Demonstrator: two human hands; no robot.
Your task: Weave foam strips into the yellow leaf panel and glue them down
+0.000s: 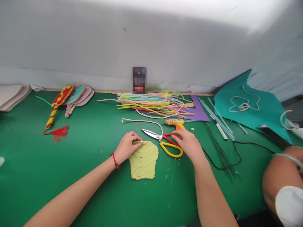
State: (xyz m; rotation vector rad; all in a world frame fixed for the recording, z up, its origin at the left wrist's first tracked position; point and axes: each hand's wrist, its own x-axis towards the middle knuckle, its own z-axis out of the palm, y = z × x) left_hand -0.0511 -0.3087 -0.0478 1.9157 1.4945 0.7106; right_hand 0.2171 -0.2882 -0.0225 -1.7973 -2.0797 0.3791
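Note:
My left hand [129, 146], a red cord bracelet at its wrist, pinches the upper left edge of a pale yellow-green, leaf-like piece [143, 160] of fuzzy stems in slanted rows. The piece lies flat on the green table. My right hand [188, 143] is closed at the red handle of a pair of scissors [171, 149], whose other handle is yellow. The blades point left, just above the piece. Directly behind my right fingers is a yellow-orange hot glue gun [174, 122], its grip partly hidden by the hand. A pale fuzzy stem [142, 120] curves down to the scissors.
A heap of coloured fuzzy stems [153, 104] lies at the back on purple sheet [201, 110]. Fuzzy fans [61, 97] are at left. Glue sticks [217, 116], a marker [220, 130], thin wires [221, 154] and a black cord [213, 164] lie right, near another person's arm [281, 176].

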